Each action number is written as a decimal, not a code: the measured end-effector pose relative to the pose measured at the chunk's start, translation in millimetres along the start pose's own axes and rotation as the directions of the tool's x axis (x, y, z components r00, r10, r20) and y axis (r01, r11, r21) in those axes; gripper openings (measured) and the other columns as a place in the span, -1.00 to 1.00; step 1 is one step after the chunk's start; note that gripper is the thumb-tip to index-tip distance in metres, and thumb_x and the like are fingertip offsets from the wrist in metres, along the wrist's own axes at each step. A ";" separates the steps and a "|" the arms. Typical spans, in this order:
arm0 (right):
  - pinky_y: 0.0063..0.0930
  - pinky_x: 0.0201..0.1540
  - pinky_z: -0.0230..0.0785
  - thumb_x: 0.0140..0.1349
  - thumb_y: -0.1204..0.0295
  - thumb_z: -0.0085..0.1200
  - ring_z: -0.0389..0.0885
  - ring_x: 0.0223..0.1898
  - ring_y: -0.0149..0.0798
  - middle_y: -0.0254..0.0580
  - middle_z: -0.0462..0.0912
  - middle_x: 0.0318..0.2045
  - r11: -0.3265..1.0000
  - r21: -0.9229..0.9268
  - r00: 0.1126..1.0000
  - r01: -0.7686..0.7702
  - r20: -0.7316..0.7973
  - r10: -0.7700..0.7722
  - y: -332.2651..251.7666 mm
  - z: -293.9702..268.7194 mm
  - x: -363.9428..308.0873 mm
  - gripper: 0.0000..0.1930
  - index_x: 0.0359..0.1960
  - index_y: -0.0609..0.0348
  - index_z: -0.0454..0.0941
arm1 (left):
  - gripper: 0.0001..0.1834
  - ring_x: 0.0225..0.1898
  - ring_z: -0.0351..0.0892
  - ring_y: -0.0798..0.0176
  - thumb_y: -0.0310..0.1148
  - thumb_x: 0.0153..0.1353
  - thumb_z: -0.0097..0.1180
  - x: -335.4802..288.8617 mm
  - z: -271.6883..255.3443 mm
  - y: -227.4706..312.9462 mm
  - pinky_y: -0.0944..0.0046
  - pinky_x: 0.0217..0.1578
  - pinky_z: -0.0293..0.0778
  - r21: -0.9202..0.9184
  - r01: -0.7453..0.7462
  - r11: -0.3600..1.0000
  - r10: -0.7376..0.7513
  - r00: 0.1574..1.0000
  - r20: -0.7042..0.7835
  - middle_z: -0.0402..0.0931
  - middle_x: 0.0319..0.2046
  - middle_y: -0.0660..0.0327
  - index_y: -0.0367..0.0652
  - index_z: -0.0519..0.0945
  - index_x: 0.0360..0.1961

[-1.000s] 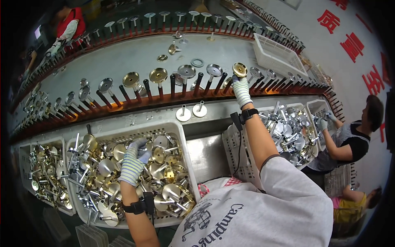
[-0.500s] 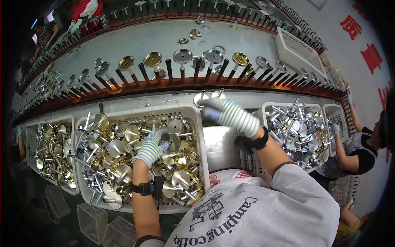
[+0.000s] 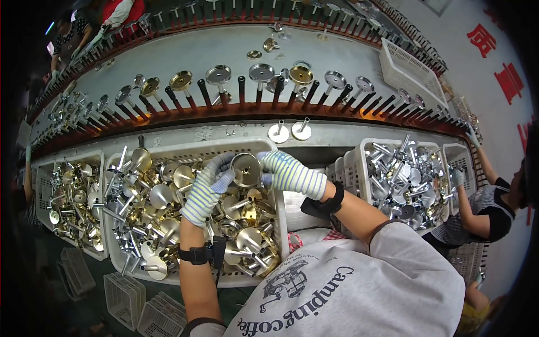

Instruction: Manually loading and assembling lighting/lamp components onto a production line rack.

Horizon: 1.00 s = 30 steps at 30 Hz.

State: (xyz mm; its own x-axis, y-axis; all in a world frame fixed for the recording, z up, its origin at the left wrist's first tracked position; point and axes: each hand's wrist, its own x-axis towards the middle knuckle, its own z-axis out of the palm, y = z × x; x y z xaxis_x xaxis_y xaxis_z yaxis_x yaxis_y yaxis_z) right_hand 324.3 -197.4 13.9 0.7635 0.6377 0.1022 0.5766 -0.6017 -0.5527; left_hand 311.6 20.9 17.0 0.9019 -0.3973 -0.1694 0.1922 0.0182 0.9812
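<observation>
Over the front rim of a white basket (image 3: 270,224), a round brassy metal disc (image 3: 246,170) with a raised rim and a small centre hole is held between my two gloved hands. My left hand (image 3: 206,191) pinches its left edge, and my right hand (image 3: 295,173) has its fingers closed at the right edge. Whether a stem sticks out underneath is hidden. Below lie many loose silver and gold stemmed discs (image 3: 161,196). Two stemmed discs (image 3: 278,132) stand stem-up on the metal ledge beyond my hands.
Past the ledge runs a line of dark-tipped red pegs (image 3: 242,92), some bearing round dishes (image 3: 261,73). A basket of silver stemmed parts (image 3: 401,180) stands right, another basket (image 3: 76,205) left. Co-workers work at the right and far left. Stacked baskets (image 3: 124,300) sit on the floor.
My left hand has raised the disc out of the pile. My right hand has come left from the two ledge pieces to the disc. The pegs and their dishes have shifted left.
</observation>
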 end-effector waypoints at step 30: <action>-0.55 -0.22 0.35 0.19 0.37 0.01 0.48 -0.32 -0.38 -0.24 0.59 -0.29 0.709 0.695 0.317 -0.122 -0.650 0.691 290.9 -114.7 -48.9 -0.75 -0.15 0.25 0.48 | -0.73 -0.31 0.50 0.03 -0.48 -0.08 0.13 9.2 25.5 -19.7 0.18 -0.23 0.44 0.779 -0.329 0.534 -0.142 0.874 0.466 0.52 -0.37 0.05 -0.18 0.50 -0.26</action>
State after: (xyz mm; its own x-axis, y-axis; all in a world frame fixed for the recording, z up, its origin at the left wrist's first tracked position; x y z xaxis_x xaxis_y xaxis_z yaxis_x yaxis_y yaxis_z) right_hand 488.1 -458.7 -57.0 0.8292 -0.5265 0.1880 0.1138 -0.1704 -0.9788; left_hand 306.3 -6.5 -1.4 0.5806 -0.7768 -0.2439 -0.4952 -0.5748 0.6515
